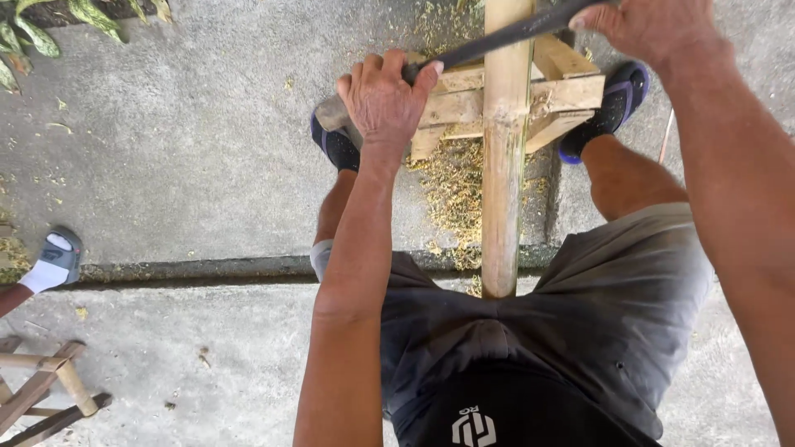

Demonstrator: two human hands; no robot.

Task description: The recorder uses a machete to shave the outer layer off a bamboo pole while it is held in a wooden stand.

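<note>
A bamboo pole runs from between my legs up over a small wooden stand. A long dark blade lies across the pole near the top. My left hand is closed around the blade's left end, at its pale handle. My right hand grips the blade's right end at the top edge. Pale shavings lie heaped on the concrete beside the pole. My feet in dark blue shoes stand on either side of the stand.
A groove in the concrete floor runs left to right. Another person's foot in a grey sandal and white sock is at the left edge. A wooden frame sits bottom left. Green leaves show top left.
</note>
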